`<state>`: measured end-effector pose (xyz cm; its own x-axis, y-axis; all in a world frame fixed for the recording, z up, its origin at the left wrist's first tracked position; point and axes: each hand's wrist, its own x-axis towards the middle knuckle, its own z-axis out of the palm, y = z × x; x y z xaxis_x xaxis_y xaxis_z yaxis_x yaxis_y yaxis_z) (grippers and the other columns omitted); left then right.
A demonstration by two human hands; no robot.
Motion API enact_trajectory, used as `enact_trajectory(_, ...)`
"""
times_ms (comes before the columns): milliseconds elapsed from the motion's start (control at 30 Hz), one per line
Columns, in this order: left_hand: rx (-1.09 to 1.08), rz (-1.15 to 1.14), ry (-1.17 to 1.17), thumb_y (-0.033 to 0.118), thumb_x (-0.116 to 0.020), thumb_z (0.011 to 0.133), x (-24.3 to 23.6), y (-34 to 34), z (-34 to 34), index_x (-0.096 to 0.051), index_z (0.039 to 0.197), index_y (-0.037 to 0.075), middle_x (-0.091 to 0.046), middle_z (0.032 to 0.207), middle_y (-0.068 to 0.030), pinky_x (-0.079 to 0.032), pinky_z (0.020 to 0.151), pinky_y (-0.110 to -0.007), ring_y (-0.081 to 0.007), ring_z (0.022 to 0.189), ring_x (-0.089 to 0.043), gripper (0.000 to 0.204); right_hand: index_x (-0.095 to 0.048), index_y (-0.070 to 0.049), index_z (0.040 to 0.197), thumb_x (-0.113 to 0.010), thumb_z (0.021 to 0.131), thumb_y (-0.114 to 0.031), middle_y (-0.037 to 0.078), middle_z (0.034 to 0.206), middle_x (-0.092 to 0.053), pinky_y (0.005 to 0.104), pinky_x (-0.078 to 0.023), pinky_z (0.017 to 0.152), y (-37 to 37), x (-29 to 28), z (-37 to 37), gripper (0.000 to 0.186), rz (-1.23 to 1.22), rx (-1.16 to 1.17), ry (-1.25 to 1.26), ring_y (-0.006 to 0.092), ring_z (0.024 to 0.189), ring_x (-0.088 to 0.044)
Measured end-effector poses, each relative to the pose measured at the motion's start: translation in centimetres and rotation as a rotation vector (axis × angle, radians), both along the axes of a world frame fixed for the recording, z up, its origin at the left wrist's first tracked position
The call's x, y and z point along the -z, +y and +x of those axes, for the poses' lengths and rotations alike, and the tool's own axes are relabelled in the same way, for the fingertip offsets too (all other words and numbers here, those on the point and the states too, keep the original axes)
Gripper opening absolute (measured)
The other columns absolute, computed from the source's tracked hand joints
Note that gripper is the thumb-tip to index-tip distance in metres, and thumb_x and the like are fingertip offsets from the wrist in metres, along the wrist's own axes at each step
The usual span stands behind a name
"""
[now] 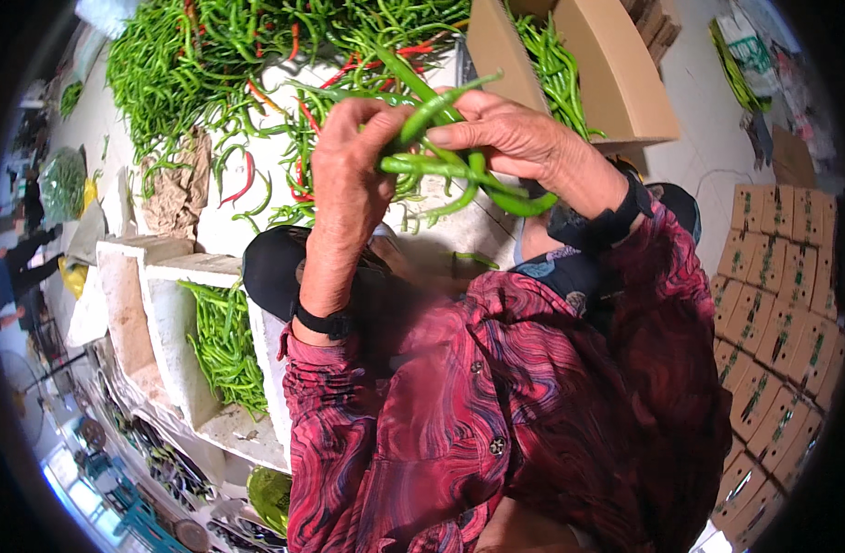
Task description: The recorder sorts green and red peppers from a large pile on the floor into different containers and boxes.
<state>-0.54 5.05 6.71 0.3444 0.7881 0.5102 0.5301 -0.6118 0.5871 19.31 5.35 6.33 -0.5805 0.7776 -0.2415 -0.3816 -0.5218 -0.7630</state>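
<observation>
Both my hands are raised close together over the white work surface [284, 78], with long green chili peppers [436, 112] between them. My left hand [356, 152] is closed round the stem side of several of these peppers. Thumb and fingers of my right hand [507, 138] pinch the same bunch, and some peppers curve down below the palm. Beyond the hands spreads a big heap of green chili peppers [178, 83] mixed with a few red ones. A curved red chili pepper [245, 180] lies apart at the left.
An open cardboard box [651, 115] partly filled with green peppers stands at the far right. White foam boxes [169, 323] sit at my left, one holding green peppers. Crumpled brown paper [185, 184] lies by the heap. Stacked cartons [773, 304] rise at the right.
</observation>
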Motion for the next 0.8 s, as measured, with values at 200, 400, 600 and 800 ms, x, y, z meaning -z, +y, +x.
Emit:
enact_trajectory(200, -0.058, 0.173, -0.126, 0.004, -0.071, 0.073, -0.5, 0.2, 0.2, -0.066, 0.107, 0.007, -0.062, 0.093, -0.0117, -0.049, 0.07, -0.033, -0.0257, 0.081, -0.062, 0.035, -0.049, 0.005, 0.12, -0.064, 0.082, -0.007, 0.011, 0.103, -0.061, 0.0236, -0.05, 0.073, 1.2, -3.9, 2.5, 0.042, 0.229, 0.048, -0.094, 0.0118, 0.082, -0.058)
enact_trajectory(400, -0.095, -0.227, -0.483, 0.013, -0.059, 0.087, 1.1, -1.5, -1.8, -0.058, 0.114, -0.003, -0.061, 0.09, -0.0052, -0.046, 0.068, -0.023, -0.0104, 0.074, -0.056, 0.032, -0.051, 0.003, 0.111, -0.06, 0.086, -0.004, 0.01, 0.087, -0.064, 0.0197, -0.055, 0.057, 3.4, -11.5, 8.1, 0.027, 0.18, 0.629, -0.128, 0.0107, 0.06, -0.061)
enact_trajectory(600, -0.05, -0.348, -0.512, 0.028, -0.063, 0.087, 1.4, -1.8, -0.8, -0.056, 0.117, -0.002, -0.061, 0.091, -0.0059, -0.046, 0.072, -0.023, -0.0107, 0.077, -0.057, 0.043, -0.05, 0.004, 0.118, -0.056, 0.084, -0.004, 0.01, 0.097, -0.062, 0.0246, -0.053, 0.066, 7.9, -5.8, 19.1, 0.036, 0.416, 0.557, -0.558, 0.0141, 0.078, -0.06)
enact_trajectory(800, -0.098, -0.555, -0.512, 0.019, -0.064, 0.089, 1.4, -1.5, 0.1, -0.057, 0.117, 0.0, -0.061, 0.093, -0.0063, -0.047, 0.074, -0.025, -0.0124, 0.082, -0.058, 0.034, -0.058, -0.001, 0.108, -0.06, 0.091, -0.025, 0.01, 0.104, -0.057, 0.0294, -0.038, 0.088, 7.1, 3.8, 18.1, 0.03, -0.103, 0.497, -0.983, 0.0169, 0.09, -0.052)
